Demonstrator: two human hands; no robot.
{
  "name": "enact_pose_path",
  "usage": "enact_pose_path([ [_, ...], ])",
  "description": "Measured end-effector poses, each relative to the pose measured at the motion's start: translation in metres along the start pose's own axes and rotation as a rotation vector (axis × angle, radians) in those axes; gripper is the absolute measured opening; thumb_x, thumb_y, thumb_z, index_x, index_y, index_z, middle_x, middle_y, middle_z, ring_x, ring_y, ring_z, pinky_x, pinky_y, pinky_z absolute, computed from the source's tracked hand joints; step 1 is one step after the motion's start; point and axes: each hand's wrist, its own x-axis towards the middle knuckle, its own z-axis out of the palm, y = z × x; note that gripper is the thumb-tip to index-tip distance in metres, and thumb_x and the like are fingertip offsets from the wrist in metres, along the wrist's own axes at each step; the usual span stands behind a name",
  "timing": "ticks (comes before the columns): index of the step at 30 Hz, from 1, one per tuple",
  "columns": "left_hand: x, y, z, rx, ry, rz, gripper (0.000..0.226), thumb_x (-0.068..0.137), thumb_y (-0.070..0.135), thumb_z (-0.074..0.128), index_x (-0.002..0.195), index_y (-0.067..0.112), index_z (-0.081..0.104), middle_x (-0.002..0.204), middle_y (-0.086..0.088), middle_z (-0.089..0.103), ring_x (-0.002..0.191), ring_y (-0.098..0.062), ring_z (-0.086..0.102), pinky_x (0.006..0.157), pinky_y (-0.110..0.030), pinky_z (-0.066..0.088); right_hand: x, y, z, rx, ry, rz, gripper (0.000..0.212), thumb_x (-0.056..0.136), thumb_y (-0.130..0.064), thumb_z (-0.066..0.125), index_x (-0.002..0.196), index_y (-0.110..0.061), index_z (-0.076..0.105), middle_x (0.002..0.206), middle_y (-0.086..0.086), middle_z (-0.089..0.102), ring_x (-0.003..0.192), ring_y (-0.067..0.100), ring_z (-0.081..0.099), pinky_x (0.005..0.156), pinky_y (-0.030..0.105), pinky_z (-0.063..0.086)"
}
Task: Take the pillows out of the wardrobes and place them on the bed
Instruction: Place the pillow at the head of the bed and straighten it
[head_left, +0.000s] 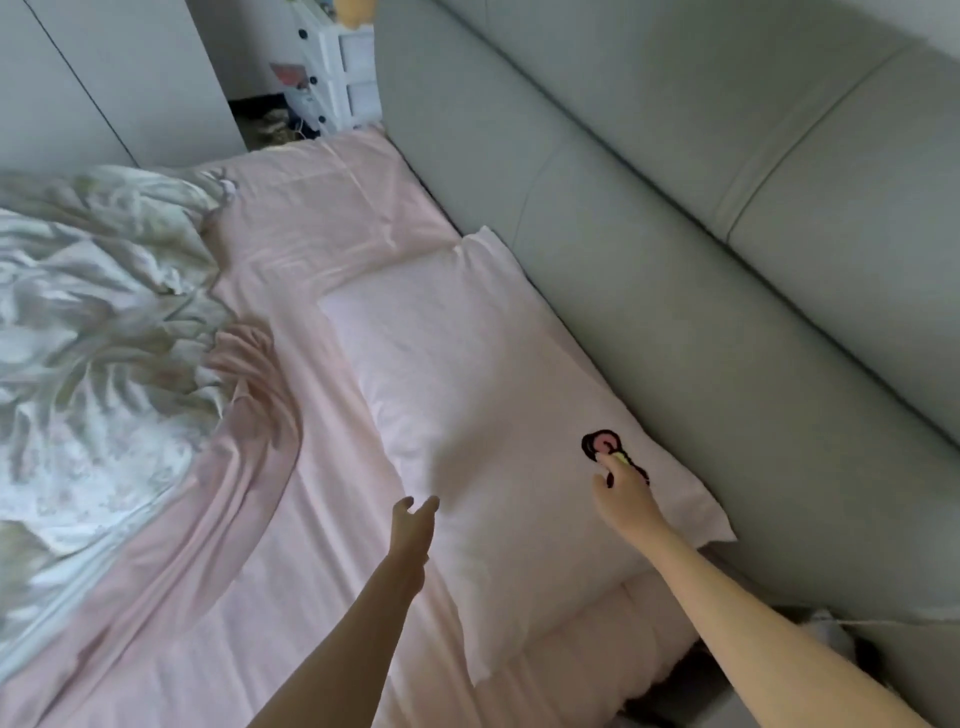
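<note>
Pale green padded upholstery makes up the headboard (701, 218), the biggest thing in view, running along the right of the bed (332, 218) with its pink fitted sheet. A rumpled white duvet (88, 322) is heaped on the bed's far left side, well apart from the pillow. Beyond the bed stand the grey wardrobe doors (104, 78) and, in the corner, a white drawer unit (343, 78). The pillow (467, 395), in a light pink case, lies flat on the sheet with its long edge pressed against the foot of the headboard, so this one looks already delivered. It sags and dimples like a soft, light, loosely filled thing; I judge it would fold if lifted by one corner, so the best hold is at both short ends or under the near edge, pinching case and filling together. The left hand (413, 525) hovers beside the pillow's near edge, fingers spread and slack, holding nothing. The right hand (621, 493) rests over the pillow's right end, fingers loosely curled; whether it pinches the fabric I cannot tell. Smallest, a dark-outlined pink motif (600, 444) on the case peeks out at its fingertips.
</note>
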Motion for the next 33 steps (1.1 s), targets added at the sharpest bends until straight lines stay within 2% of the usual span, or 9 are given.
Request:
enact_pose_path([
  [4, 0.026, -0.044, 0.023, -0.03, 0.007, -0.08, 0.072, 0.087, 0.04, 0.055, 0.143, 0.02, 0.014, 0.148, -0.009, 0.028, 0.132, -0.029, 0.032, 0.107, -0.045, 0.029, 0.051, 0.054, -0.003, -0.095, 0.081, 0.032, 0.026, 0.094, -0.016, 0.039, 0.116, -0.008, 0.05, 0.13, 0.023, 0.048, 0.12, 0.035, 0.042, 0.095, 0.041, 0.037],
  [8, 0.047, -0.086, 0.045, -0.118, 0.065, -0.145, 0.085, 0.083, 0.047, 0.059, 0.145, 0.017, 0.009, 0.145, -0.006, 0.033, 0.13, -0.024, 0.036, 0.104, -0.039, 0.031, 0.092, 0.094, -0.009, -0.286, 0.092, 0.084, 0.054, 0.091, -0.036, 0.046, 0.13, 0.0, 0.036, 0.136, 0.023, 0.041, 0.126, 0.038, 0.036, 0.1, 0.045, 0.034],
  [11, 0.056, -0.094, 0.057, -0.172, 0.116, -0.09, 0.072, 0.077, 0.05, 0.066, 0.13, 0.008, 0.043, 0.098, -0.007, 0.068, 0.082, -0.017, 0.064, 0.075, -0.026, 0.052, 0.113, 0.107, -0.006, -0.331, 0.04, 0.124, 0.072, 0.086, -0.055, 0.044, 0.138, -0.009, 0.025, 0.14, 0.021, 0.038, 0.127, 0.039, 0.035, 0.1, 0.047, 0.033],
  [13, 0.059, -0.093, 0.064, -0.169, 0.206, -0.018, 0.068, 0.065, 0.06, 0.064, 0.113, 0.013, 0.056, 0.101, -0.01, 0.069, 0.088, -0.022, 0.066, 0.081, -0.036, 0.055, 0.124, 0.108, 0.0, -0.306, 0.006, 0.215, 0.077, 0.084, -0.062, 0.039, 0.139, -0.01, 0.025, 0.138, 0.021, 0.04, 0.125, 0.039, 0.037, 0.101, 0.048, 0.031],
  [18, 0.029, -0.058, 0.052, 0.006, 0.606, 0.222, 0.047, 0.091, 0.041, 0.047, 0.116, 0.001, 0.049, 0.115, -0.024, 0.059, 0.108, -0.038, 0.055, 0.094, -0.042, 0.044, 0.113, 0.084, 0.01, -0.089, 0.09, 0.097, 0.043, 0.094, -0.037, 0.038, 0.11, 0.001, 0.047, 0.115, 0.026, 0.057, 0.103, 0.039, 0.054, 0.081, 0.039, 0.04],
  [22, -0.021, -0.04, 0.036, -0.035, 0.787, 0.494, 0.036, 0.096, 0.029, 0.042, 0.097, -0.007, 0.045, 0.089, -0.025, 0.057, 0.087, -0.035, 0.052, 0.072, -0.034, 0.036, 0.077, 0.055, -0.008, 0.025, 0.259, -0.092, 0.024, 0.094, -0.022, 0.036, 0.097, -0.001, 0.046, 0.098, 0.025, 0.058, 0.088, 0.037, 0.054, 0.07, 0.039, 0.037],
  [26, -0.041, -0.11, 0.064, -0.061, 0.722, 0.301, 0.038, 0.095, 0.037, 0.043, 0.103, 0.0, 0.046, 0.088, -0.009, 0.053, 0.081, -0.022, 0.048, 0.071, -0.03, 0.036, 0.058, 0.098, -0.031, -0.099, 0.279, -0.227, 0.019, 0.094, -0.019, 0.035, 0.09, -0.004, 0.047, 0.082, 0.016, 0.055, 0.074, 0.03, 0.049, 0.062, 0.036, 0.033],
  [29, -0.014, -0.172, 0.082, -0.004, 0.417, -0.054, 0.053, 0.09, 0.041, 0.043, 0.117, -0.004, 0.044, 0.091, -0.011, 0.054, 0.083, -0.028, 0.053, 0.068, -0.034, 0.043, 0.058, 0.166, -0.024, -0.305, 0.197, -0.162, 0.021, 0.096, -0.015, 0.033, 0.091, -0.005, 0.05, 0.089, 0.02, 0.062, 0.076, 0.033, 0.053, 0.062, 0.038, 0.038],
  [33, 0.011, -0.187, 0.081, -0.044, 0.317, -0.029, 0.069, 0.072, 0.052, 0.047, 0.121, 0.004, 0.037, 0.098, -0.009, 0.049, 0.088, -0.027, 0.053, 0.07, -0.035, 0.048, 0.061, 0.195, -0.011, -0.309, 0.189, -0.1, 0.02, 0.094, -0.014, 0.035, 0.099, -0.004, 0.052, 0.102, 0.022, 0.059, 0.087, 0.032, 0.051, 0.068, 0.04, 0.041],
])
